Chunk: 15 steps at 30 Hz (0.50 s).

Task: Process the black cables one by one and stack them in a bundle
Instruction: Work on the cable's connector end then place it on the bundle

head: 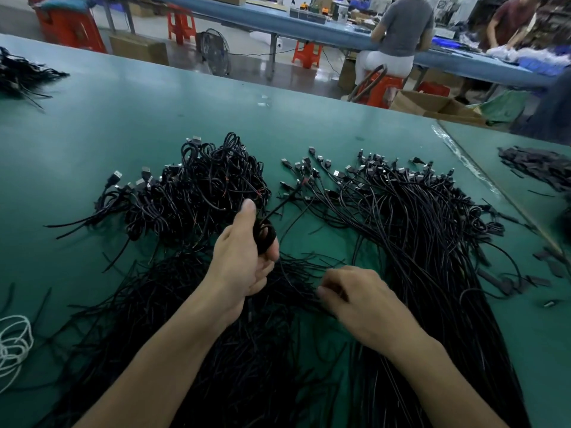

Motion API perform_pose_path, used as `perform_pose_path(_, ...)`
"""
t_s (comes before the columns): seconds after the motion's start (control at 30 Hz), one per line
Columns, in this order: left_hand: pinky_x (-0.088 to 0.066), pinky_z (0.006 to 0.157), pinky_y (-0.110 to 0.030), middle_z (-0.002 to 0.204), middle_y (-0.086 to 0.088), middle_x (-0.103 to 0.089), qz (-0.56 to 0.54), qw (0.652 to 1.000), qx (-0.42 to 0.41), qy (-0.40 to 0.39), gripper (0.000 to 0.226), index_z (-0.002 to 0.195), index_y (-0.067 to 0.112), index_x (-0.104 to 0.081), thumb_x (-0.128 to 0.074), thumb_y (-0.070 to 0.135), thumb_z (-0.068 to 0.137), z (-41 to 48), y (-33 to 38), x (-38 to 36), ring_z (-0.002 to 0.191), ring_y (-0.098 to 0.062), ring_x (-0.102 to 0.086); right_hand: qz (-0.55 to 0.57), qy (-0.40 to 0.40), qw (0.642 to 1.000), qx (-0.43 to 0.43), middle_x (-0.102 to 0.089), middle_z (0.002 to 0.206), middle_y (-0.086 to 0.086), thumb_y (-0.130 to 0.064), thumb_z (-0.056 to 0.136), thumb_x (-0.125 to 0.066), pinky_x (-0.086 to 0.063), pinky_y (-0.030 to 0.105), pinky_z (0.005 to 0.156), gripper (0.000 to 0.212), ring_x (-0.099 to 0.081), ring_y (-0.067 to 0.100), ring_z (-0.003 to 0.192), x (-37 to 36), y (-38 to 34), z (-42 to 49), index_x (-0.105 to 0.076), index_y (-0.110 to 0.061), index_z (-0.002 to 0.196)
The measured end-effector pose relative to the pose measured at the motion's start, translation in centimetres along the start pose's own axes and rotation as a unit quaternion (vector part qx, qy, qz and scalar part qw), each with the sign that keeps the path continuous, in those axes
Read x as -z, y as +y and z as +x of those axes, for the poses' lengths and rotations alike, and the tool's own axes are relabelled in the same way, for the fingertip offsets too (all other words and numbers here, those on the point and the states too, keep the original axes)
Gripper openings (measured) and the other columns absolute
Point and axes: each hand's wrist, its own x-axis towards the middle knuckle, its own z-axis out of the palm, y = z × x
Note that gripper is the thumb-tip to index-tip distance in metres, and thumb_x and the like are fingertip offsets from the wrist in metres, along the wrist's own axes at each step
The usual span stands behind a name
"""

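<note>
My left hand (244, 257) grips a small coil of black cable (265, 234) between thumb and fingers; the cable's free length runs up and right toward a plug (304, 180). My right hand (358, 299) lies lower right with fingers curled, pinching thin black strands (296, 279) from the loose heap in front of me. A pile of coiled black cables (197, 186) with USB plugs sits to the upper left of my left hand. A long spread of straight black cables (417, 217) fans out on the right, plugs at its far end.
The green table (123, 118) carries another dark cable heap (21, 75) at the far left, white cord (14, 344) at the left edge and small black pieces (537, 165) at the right. Two people work at a blue bench beyond.
</note>
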Motion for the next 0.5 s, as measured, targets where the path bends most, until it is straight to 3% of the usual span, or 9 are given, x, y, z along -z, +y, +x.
perform_pose_path(0.07, -0.017, 0.035, -0.018, 0.040, 0.004, -0.029, 0.020, 1.000, -0.001, -0.024, 0.071, 0.044, 0.019, -0.057, -0.033, 0.046, 0.106, -0.1, 0.1, 0.0, 0.033, -0.011, -0.019, 0.035, 0.027, 0.998, -0.037, -0.062, 0.082, -0.013, -0.038, 0.094, -0.060, -0.055, 0.032, 0.074, 0.017, -0.060, 0.005, 0.074, 1.5, 0.6, -0.5, -0.066, -0.027, 0.084)
perform_pose_path(0.17, -0.016, 0.036, -0.017, 0.041, 0.004, -0.031, 0.040, 0.997, 0.001, -0.058, 0.057, 0.053, 0.019, -0.060, -0.037, 0.034, 0.103, -0.1, 0.4, 0.0, 0.033, -0.012, -0.018, 0.142, 0.107, 0.982, -0.064, -0.069, 0.073, -0.015, -0.031, 0.088, -0.067, -0.050, 0.012, 0.063, 0.017, -0.064, 0.001, 0.068, 4.4, 0.8, -1.4, -0.070, -0.032, 0.070)
perform_pose_path(0.27, -0.017, 0.034, -0.013, 0.041, 0.004, -0.032, 0.055, 0.991, 0.016, -0.121, 0.035, 0.070, 0.016, -0.061, -0.042, 0.032, 0.094, -0.5, 0.5, -0.3, 0.031, -0.010, -0.020, 0.233, 0.211, 0.949, -0.014, -0.069, 0.071, -0.009, -0.031, 0.086, -0.066, -0.051, 0.020, 0.056, 0.011, -0.065, 0.011, 0.063, 5.6, -1.2, -1.9, -0.071, -0.032, 0.075)
perform_pose_path(0.33, -0.018, 0.033, -0.011, 0.041, 0.008, -0.035, 0.068, 0.982, 0.005, -0.174, 0.028, 0.081, 0.018, -0.068, -0.048, 0.035, 0.091, -1.0, 0.3, -0.9, 0.029, -0.006, -0.024, 0.272, 0.237, 0.932, 0.034, -0.068, 0.071, -0.004, -0.030, 0.088, -0.066, -0.052, 0.028, 0.057, 0.010, -0.063, 0.015, 0.062, 5.3, -2.9, -2.0, -0.071, -0.030, 0.080)
perform_pose_path(0.43, -0.022, 0.032, -0.010, 0.041, 0.010, -0.042, 0.054, 0.972, -0.058, -0.220, 0.033, 0.102, 0.028, -0.073, -0.044, 0.032, 0.088, -1.4, 0.0, -1.5, 0.029, -0.002, -0.030, 0.211, 0.219, 0.946, 0.113, -0.067, 0.082, -0.010, -0.022, 0.092, -0.065, -0.051, 0.020, 0.067, 0.010, -0.064, 0.010, 0.076, 4.4, -4.9, -1.9, -0.071, -0.028, 0.086)
perform_pose_path(0.5, -0.032, 0.035, -0.010, 0.049, 0.012, -0.058, 0.022, 0.966, -0.107, -0.233, 0.036, 0.113, 0.022, -0.071, -0.039, 0.028, 0.099, -1.7, 0.0, -1.6, 0.035, 0.002, -0.044, 0.135, 0.182, 0.961, 0.157, -0.068, 0.096, -0.010, -0.015, 0.092, -0.061, -0.054, 0.026, 0.077, 0.013, -0.065, 0.010, 0.090, 4.0, -5.6, -1.9, -0.073, -0.020, 0.095)
